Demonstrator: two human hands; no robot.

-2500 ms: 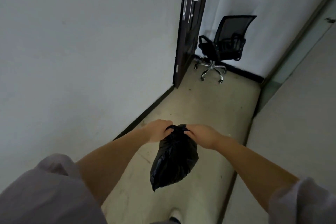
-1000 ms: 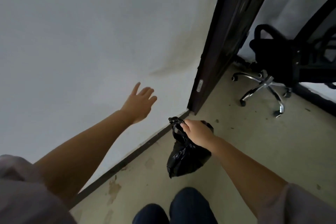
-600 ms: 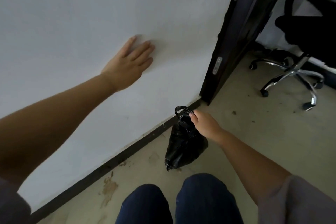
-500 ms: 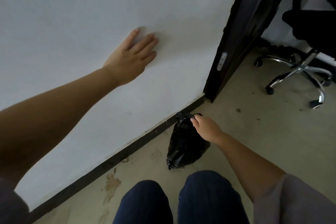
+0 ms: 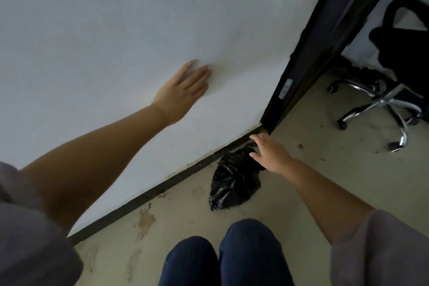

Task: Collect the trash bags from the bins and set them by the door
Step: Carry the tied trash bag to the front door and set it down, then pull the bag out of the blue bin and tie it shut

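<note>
A small tied black trash bag (image 5: 233,182) lies on the floor against the dark baseboard, just short of the dark door (image 5: 325,39). My right hand (image 5: 269,153) hovers over the bag's knotted top with fingers spread, holding nothing. My left hand (image 5: 183,93) is pressed flat against the white wall, fingers apart. My knees in dark trousers fill the bottom middle.
A black office chair (image 5: 399,76) on a chrome wheeled base stands past the door at the right. The white wall (image 5: 116,30) fills the left. The beige floor (image 5: 336,181) has brown stains near the baseboard.
My right hand lowered the bag to the floor by the door and let go of it; its fingers are now spread. My left hand left the bag and came to rest on the wall.
</note>
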